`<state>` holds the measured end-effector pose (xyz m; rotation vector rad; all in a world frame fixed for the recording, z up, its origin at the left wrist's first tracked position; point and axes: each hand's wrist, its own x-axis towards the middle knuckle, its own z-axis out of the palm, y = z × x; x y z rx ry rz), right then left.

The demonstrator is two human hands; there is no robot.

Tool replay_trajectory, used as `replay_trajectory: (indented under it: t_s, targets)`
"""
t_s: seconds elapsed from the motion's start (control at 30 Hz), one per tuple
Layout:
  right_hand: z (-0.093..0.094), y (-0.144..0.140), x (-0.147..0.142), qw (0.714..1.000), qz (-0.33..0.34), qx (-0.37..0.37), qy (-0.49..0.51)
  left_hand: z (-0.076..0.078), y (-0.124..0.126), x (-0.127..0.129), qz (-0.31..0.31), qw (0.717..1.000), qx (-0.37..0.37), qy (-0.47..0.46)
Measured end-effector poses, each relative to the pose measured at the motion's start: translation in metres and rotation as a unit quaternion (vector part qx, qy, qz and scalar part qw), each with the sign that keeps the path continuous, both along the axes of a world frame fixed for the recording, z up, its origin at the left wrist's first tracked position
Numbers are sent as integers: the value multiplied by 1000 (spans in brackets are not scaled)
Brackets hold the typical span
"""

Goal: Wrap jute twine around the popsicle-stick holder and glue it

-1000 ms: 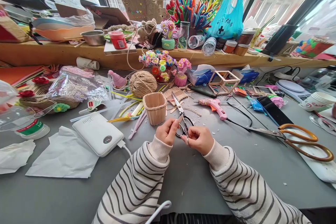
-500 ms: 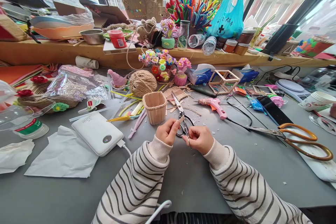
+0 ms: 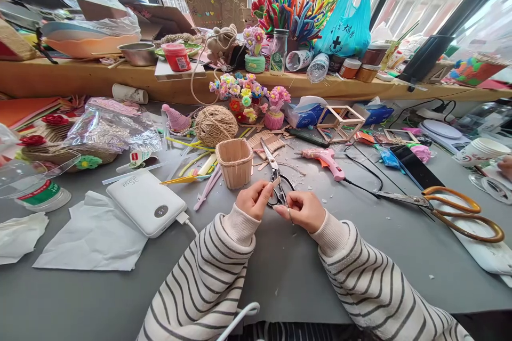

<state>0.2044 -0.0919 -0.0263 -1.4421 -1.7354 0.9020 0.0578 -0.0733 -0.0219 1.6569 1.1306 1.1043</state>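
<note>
- Left hand, fingers curled shut, pinching a small wooden stick piece between thumb and fingertips, near the middle of the grey table.
- Right hand, also curled closed; whether gripping the near end of that piece or something else, cannot tell.
- Stick piece held up between the two hands, closer to the left one, just above the dark handles of the small scissors.
- Scissors flat on the table just beyond the hands, blades pointing far.
- Little stick basket upright, far-left of the left hand.
- Pink glue gun far-right of the scissors.
- White power bank well to the left.
- Large orange-handled shears well to the right.
</note>
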Motion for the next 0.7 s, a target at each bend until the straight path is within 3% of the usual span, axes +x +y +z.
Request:
replay_trajectory:
  t_s: [0.7]
  targets:
    - [2, 0, 1, 1000, 0, 7, -17, 1, 1, -2, -8, 1000, 8, 20]
